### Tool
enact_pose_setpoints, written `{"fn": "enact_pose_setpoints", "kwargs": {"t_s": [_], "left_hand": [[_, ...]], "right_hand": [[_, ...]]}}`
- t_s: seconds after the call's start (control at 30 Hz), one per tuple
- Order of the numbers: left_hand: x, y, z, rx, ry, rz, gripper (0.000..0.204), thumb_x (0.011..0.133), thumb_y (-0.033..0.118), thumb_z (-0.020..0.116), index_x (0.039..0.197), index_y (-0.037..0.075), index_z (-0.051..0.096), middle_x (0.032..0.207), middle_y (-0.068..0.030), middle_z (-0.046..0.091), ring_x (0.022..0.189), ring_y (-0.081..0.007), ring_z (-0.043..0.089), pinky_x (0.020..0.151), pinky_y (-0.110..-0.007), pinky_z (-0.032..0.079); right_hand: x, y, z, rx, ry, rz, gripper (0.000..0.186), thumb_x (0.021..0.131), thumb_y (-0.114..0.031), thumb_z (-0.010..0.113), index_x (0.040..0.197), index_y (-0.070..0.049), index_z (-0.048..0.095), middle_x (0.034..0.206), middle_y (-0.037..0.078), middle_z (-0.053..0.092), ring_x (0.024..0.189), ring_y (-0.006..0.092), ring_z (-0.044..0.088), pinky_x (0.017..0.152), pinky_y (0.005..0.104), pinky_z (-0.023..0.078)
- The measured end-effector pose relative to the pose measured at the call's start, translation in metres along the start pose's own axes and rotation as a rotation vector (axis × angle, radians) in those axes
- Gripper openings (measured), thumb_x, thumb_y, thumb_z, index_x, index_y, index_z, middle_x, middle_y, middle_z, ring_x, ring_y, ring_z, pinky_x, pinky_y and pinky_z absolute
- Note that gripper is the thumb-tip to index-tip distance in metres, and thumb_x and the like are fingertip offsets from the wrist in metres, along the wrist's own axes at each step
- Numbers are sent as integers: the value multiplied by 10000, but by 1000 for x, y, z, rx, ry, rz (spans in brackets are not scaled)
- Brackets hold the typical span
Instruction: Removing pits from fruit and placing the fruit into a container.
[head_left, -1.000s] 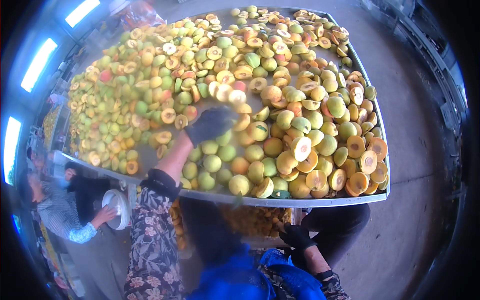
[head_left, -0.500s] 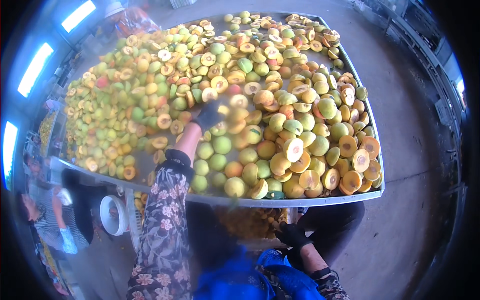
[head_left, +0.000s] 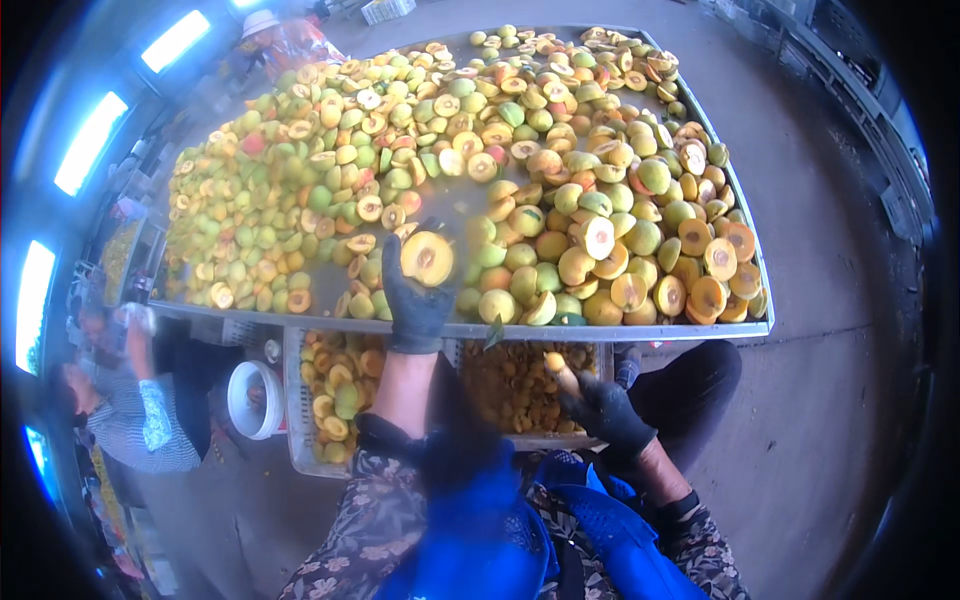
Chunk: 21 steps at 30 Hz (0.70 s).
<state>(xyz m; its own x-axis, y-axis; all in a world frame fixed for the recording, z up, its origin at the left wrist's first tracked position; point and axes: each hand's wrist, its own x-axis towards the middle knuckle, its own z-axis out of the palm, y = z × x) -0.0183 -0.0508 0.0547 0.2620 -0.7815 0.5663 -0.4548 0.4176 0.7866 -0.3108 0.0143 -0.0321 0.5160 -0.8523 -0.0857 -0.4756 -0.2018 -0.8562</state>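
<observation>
My left hand [head_left: 418, 305], in a dark glove, is raised at the table's near edge, its fingers round a halved peach [head_left: 427, 257]. The cut yellow face is turned up, with a brown centre. Below the edge, my gloved right hand [head_left: 612, 415] is closed round a short tool [head_left: 563, 374] with a wooden-looking, rounded end; the rest is hidden in the fist. Heaps of yellow-green peach halves [head_left: 645, 237] cover much of the metal table [head_left: 640, 333], some cut side up and others skin up.
Under the table's near edge, a crate [head_left: 296, 400] holds peach halves. Beside it, another crate [head_left: 545, 440] contains small brown pieces, perhaps stones. A white bucket [head_left: 255, 400] stands to the left. One person [head_left: 150, 410] sits at the left; another [head_left: 290, 45] is at the far side.
My left hand has drawn back from the heap to the near edge, now with a peach half in it. My right hand has risen slightly, and its tool now shows.
</observation>
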Motion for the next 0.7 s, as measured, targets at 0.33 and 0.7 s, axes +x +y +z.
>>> {"fn": "enact_pose_setpoints", "kwargs": {"t_s": [0.33,0.7], "left_hand": [[-28,144,44,-347,297,-296,543,1022,428,240,1247,-25,438,1157,-132,553,1037,-230,541,903,-343,464],[-43,112,42,95,276,-10,562,1023,420,223,1248,-46,442,1176,-173,541,1077,-260,526,981,-376,410]], "right_hand": [[15,-151,-31,29,360,-485,269,848,-172,665,1011,-8,528,596,165,541,519,296,564,491,386,404],[1,-115,-20,-52,309,-462,280,850,-239,647,1004,-50,508,697,191,588,647,380,599,544,455,448]]}}
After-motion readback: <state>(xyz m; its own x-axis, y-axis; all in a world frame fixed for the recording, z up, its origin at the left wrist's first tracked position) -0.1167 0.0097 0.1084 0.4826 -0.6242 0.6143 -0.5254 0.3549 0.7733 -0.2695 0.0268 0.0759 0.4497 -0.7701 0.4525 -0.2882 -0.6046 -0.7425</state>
